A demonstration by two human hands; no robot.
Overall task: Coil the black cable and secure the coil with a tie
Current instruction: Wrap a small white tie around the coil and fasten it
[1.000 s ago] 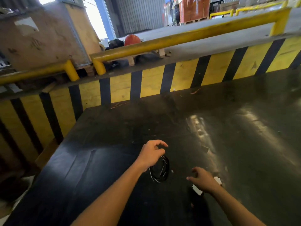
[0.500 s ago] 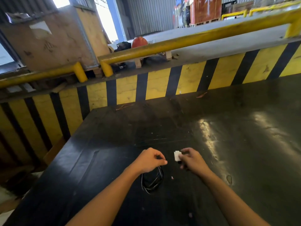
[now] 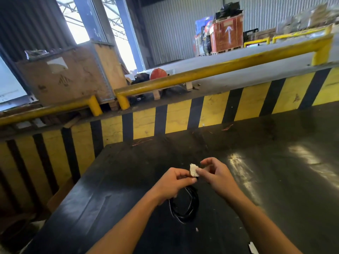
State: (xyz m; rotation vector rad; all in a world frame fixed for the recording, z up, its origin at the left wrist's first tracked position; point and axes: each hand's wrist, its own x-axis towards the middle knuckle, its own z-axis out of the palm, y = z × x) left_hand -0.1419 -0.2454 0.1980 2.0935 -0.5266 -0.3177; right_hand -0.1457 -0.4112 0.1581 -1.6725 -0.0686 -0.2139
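The black cable point(image 3: 185, 206) hangs as a small coil of several loops over the black table point(image 3: 256, 180). My left hand point(image 3: 173, 183) pinches the top of the coil. My right hand point(image 3: 213, 173) is next to it on the right and holds a small white tie piece point(image 3: 193, 170) between thumb and fingers. The white piece touches the fingertips of both hands, just above the top of the coil. The lower loops hang below my left hand, close to the table top.
A yellow and black striped barrier point(image 3: 183, 116) runs along the table's far edge, with a yellow rail point(image 3: 220, 70) above it. A white scrap point(image 3: 253, 248) lies on the table near the front. A wooden crate point(image 3: 69, 76) stands at the back left.
My right hand picked the white piece off the table at the right and brought it left to my left hand. Both hands rose slightly with the coil.
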